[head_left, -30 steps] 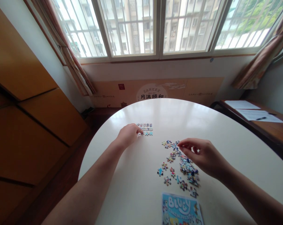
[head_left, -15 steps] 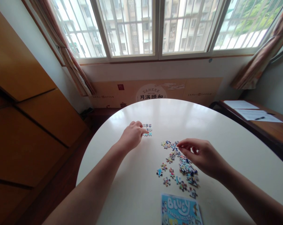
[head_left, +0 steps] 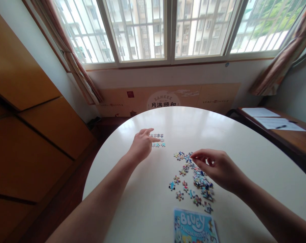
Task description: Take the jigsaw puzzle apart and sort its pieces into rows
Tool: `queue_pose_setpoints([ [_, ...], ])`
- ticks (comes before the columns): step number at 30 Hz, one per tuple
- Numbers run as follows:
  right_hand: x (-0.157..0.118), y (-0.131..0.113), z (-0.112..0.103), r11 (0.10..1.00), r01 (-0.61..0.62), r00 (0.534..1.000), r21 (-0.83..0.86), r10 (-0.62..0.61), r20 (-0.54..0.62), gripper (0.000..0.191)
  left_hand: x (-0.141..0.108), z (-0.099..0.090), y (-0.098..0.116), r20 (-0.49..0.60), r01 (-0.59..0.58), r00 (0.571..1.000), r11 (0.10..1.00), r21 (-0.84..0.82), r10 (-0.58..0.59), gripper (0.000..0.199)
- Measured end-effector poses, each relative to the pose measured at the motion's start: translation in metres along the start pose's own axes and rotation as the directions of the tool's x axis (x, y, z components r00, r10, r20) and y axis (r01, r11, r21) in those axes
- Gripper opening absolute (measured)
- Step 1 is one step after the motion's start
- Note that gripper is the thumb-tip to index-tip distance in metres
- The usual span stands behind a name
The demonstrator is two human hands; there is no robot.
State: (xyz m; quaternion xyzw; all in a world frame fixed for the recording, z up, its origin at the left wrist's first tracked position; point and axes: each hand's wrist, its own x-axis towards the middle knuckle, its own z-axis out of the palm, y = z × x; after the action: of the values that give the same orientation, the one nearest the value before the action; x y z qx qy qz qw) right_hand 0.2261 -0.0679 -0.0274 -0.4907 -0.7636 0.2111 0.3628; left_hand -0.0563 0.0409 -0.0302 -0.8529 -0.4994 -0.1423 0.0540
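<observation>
My left hand (head_left: 143,143) is over the left part of small rows of puzzle pieces (head_left: 158,135), with its fingers spread and nothing seen between them. Part of the rows is hidden under the hand. At the upper edge of a loose heap of puzzle pieces (head_left: 200,179), my right hand (head_left: 213,165) hovers with thumb and fingertips bent towards each other. Whether a piece is between them is too small to tell. A blue Bluey picture card or box (head_left: 195,226) lies below the heap.
Everything stands on a round white table (head_left: 132,209). Beyond it are a printed panel (head_left: 219,94) and barred windows. At the right, papers (head_left: 279,124) and pens lie on a brown table (head_left: 300,136). Wooden cabinets (head_left: 41,152) stand at the left.
My left hand has shifted slightly left and its fingers have spread, showing more of the rows. The right hand has barely moved.
</observation>
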Motion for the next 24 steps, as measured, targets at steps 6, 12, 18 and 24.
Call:
queue_pose_setpoints([
  [6, 0.000, 0.002, 0.001, 1.000, 0.001, 1.000, 0.006, -0.001, 0.004, 0.016, -0.001, -0.004, -0.006, 0.039, 0.033, 0.999, 0.999, 0.016, -0.034, 0.054],
  [12, 0.000, 0.001, 0.001, 1.000, -0.013, 1.000, -0.003, 0.013, 0.009, 0.016, -0.002, 0.005, -0.001, 0.092, 0.023, 0.996, 1.000, -0.001, -0.022, 0.054],
  [18, 0.000, 0.000, 0.000, 1.000, -0.017, 1.000, 0.001, 0.017, 0.012, 0.016, -0.001, 0.003, -0.006, 0.068, 0.053, 0.996, 0.998, -0.017, -0.052, 0.050],
  [24, -0.001, 0.001, 0.001, 1.000, -0.012, 1.000, 0.008, 0.012, 0.020, 0.015, 0.000, -0.003, -0.015, -0.002, 0.149, 0.989, 0.989, 0.009, -0.149, 0.025],
])
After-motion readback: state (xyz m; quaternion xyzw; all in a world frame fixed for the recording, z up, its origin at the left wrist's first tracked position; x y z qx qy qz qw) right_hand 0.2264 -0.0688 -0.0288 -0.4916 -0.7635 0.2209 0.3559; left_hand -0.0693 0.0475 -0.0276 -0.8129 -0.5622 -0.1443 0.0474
